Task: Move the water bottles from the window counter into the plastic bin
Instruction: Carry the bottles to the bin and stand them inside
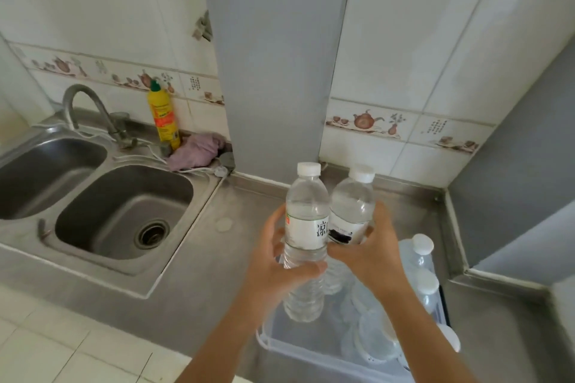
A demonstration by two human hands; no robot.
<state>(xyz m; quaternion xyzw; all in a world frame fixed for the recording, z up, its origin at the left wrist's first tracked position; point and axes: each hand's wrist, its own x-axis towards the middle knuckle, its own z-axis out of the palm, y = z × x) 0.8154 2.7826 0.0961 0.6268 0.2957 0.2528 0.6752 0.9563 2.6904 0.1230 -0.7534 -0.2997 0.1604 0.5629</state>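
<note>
Here, labelled from the held bottles outward:

Left bottle (306, 227): upright, white cap up, clasped at the label by the left hand (277, 261); base hanging over the bin's near-left part, presumably for a straight drop.

Right bottle (351, 211): upright beside the first, shoulders touching, wrapped at the label by the right hand (370, 252); lower end hidden behind that hand.

Grip: fingers curled round each barrel, thumbs forward; a mid-body hold, likely chosen to keep both vertical.

Plastic bin (311, 348): clear, directly beneath both hands, near rim toward the wrists.

Stored bottles (420, 261): white-capped, packed upright just right of the right hand; others below the right forearm, blurred.

Counter (199, 258): steel, under the bin, stretching left of the left hand.

Sink (124, 211): well left of the left hand.

Yellow bottle (163, 115), purple cloth (199, 149): beyond and left of the hands, apart from the task.

Stage: judged as lowering, with release not yet made.
</note>
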